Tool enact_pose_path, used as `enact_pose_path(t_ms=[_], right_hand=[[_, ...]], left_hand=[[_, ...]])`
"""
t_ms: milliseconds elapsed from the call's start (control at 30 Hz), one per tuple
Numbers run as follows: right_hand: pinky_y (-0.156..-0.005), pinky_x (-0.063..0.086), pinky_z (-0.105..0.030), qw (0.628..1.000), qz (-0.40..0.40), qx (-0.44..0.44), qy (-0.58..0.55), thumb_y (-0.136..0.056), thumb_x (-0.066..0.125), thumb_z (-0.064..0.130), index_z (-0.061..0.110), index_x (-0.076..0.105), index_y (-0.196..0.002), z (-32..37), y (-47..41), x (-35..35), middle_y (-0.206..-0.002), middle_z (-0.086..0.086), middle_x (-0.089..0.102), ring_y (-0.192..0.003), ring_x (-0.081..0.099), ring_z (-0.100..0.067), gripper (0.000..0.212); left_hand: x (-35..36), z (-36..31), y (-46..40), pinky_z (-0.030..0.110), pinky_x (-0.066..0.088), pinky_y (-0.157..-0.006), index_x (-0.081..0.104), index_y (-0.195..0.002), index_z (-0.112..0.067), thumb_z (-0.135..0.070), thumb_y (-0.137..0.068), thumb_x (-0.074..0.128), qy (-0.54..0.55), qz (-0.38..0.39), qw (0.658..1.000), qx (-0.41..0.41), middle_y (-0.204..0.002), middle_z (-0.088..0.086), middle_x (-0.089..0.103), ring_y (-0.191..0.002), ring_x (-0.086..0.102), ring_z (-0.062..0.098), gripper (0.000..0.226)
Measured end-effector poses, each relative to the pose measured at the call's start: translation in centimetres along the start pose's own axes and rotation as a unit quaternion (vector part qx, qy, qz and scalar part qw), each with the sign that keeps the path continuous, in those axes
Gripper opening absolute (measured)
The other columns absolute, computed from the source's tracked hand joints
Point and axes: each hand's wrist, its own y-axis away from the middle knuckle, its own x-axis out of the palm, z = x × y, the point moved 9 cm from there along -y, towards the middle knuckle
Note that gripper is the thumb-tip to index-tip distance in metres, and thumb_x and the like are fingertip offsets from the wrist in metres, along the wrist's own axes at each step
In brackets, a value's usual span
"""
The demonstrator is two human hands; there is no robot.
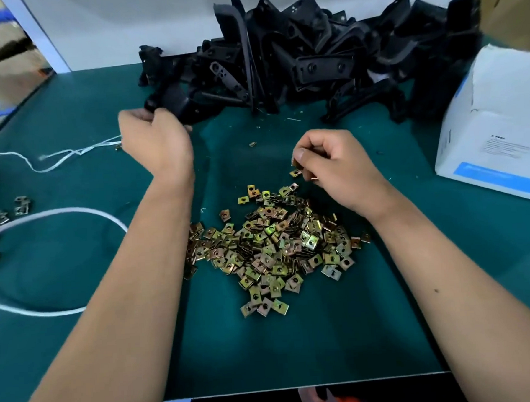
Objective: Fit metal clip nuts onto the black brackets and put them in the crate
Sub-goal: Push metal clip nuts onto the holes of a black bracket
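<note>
The right hand (332,166) hung curled over the far edge of the nuts (269,246), thumb and fingers pinching one or more small clip nuts, with another brass-coloured piece showing under its palm. The left hand (156,139) reached to the near left corner of the brackets (296,57), its fingers curled around the end of one bracket (176,105).

The nuts lay in a loose heap on the green mat (295,337) near the middle, between the two forearms. They were small folded squares of yellowish plated metal, each with a round hole. I judged them light, stiff and springy, apt to slide on one another, with edges that could nick; best pinched by the flat faces, with the open end left free to push onto a bracket's edge.

The brackets were piled at the far side of the mat, matt black, angled and strap-like, several with holes. They looked rigid and light, and tangled, so pulling one out by its free end might drag its neighbours.

A white box (493,121) stood to the right; white cord (59,217) looped on the left. No crate was in view.
</note>
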Motion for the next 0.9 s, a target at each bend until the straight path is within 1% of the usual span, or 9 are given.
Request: enact_pose_path(t_ms=[33, 133, 300, 400, 467, 600, 700, 800, 900], right_hand=[[-0.063, 0.045, -0.025, 1.000, -0.006, -0.001, -0.005, -0.101, 0.058, 0.022, 0.019, 0.069, -0.082, 0.0, 0.0, -0.1, -0.061, 0.006, 0.062, -0.060, 0.055, -0.005, 0.022], [-0.061, 0.043, -0.027, 1.000, -0.022, -0.004, -0.009, -0.103, 0.058, 0.028, 0.016, 0.067, -0.085, 0.1, 0.1, -0.2, -0.059, 0.006, 0.061, -0.055, 0.051, -0.005, 0.024], [-0.061, 0.045, -0.018, 1.000, -0.012, -0.013, -0.013, -0.102, 0.062, 0.023, 0.015, 0.067, -0.088, 0.4, 0.4, 0.3, -0.064, 0.005, 0.068, -0.056, 0.057, -0.001, 0.016], [-0.065, 0.050, -0.019, 0.999, -0.005, -0.033, -0.019, -0.093, 0.073, 0.013, 0.013, 0.072, -0.088, 1.0, 0.4, 0.5, -0.074, 0.004, 0.071, -0.065, 0.063, -0.003, 0.005], [-0.064, 0.050, -0.016, 0.998, 0.003, -0.036, -0.043, -0.090, 0.075, 0.007, 0.012, 0.075, -0.089, 1.1, 0.4, 0.6, -0.075, 0.009, 0.071, -0.067, 0.064, -0.001, 0.005], [-0.060, 0.047, -0.011, 0.996, 0.011, -0.028, -0.089, -0.091, 0.074, 0.005, 0.015, 0.078, -0.095, 0.9, 0.4, 0.4, -0.073, 0.014, 0.070, -0.064, 0.062, 0.000, 0.011], [-0.064, 0.048, -0.013, 0.994, 0.015, -0.035, -0.100, -0.091, 0.074, 0.005, 0.016, 0.079, -0.100, 0.9, 0.4, 0.2, -0.076, 0.013, 0.072, -0.065, 0.063, -0.001, 0.015], [-0.070, 0.049, -0.014, 0.995, 0.020, -0.044, -0.088, -0.090, 0.076, 0.007, 0.021, 0.080, -0.102, 0.9, 0.4, 0.1, -0.085, 0.012, 0.076, -0.075, 0.066, 0.000, 0.019], [-0.069, 0.049, -0.016, 0.994, 0.020, -0.042, -0.094, -0.089, 0.075, 0.005, 0.022, 0.080, -0.103, 0.8, 0.5, 0.1, -0.085, 0.010, 0.076, -0.070, 0.065, -0.002, 0.023]], left_hand=[[0.1, 0.8, 0.2, 0.031, 0.050, -0.056, 0.036, -0.080, -0.016, 0.003, -0.091, 0.046, 0.081, 0.009, 0.995, -0.050, -0.079, 0.003, 0.048, -0.048, 0.058, 0.016, 0.024], [0.7, 1.8, 0.4, 0.027, 0.047, -0.054, 0.034, -0.088, -0.016, 0.005, -0.095, 0.045, 0.211, 0.051, 0.968, -0.129, -0.082, 0.005, 0.044, -0.045, 0.061, 0.017, 0.025], [2.0, 0.9, 1.1, 0.029, 0.054, -0.062, 0.036, -0.096, -0.013, 0.011, -0.093, 0.047, 0.259, 0.130, 0.950, -0.119, -0.095, 0.013, 0.048, -0.053, 0.062, 0.023, 0.027], [1.8, 0.0, 1.5, 0.029, 0.053, -0.059, 0.038, -0.105, -0.011, 0.013, -0.090, 0.040, 0.279, 0.117, 0.948, -0.095, -0.111, 0.018, 0.046, -0.051, 0.060, 0.024, 0.028], [1.0, -1.3, 1.7, 0.030, 0.050, -0.054, 0.039, -0.107, -0.009, 0.015, -0.088, 0.034, 0.294, 0.097, 0.950, -0.046, -0.108, 0.019, 0.047, -0.051, 0.059, 0.024, 0.030], [0.5, -4.2, 2.3, 0.032, 0.050, -0.054, 0.048, -0.100, -0.008, 0.014, -0.083, 0.033, 0.278, 0.101, 0.953, 0.062, -0.092, 0.016, 0.053, -0.053, 0.057, 0.022, 0.031], [2.2, -3.7, 3.5, 0.034, 0.053, -0.054, 0.051, -0.097, -0.008, 0.015, -0.090, 0.031, 0.254, 0.158, 0.954, 0.023, -0.093, 0.021, 0.053, -0.055, 0.061, 0.025, 0.031], [4.6, -2.3, 5.8, 0.040, 0.060, -0.063, 0.052, -0.115, -0.010, 0.007, -0.103, 0.028, 0.185, 0.271, 0.944, -0.024, -0.111, 0.027, 0.067, -0.063, 0.068, 0.033, 0.032], [6.5, -0.3, 8.3, 0.033, 0.057, -0.054, 0.051, -0.114, -0.013, 0.002, -0.105, 0.032, 0.069, 0.376, 0.922, -0.064, -0.099, 0.012, 0.078, -0.055, 0.065, 0.023, 0.026]])
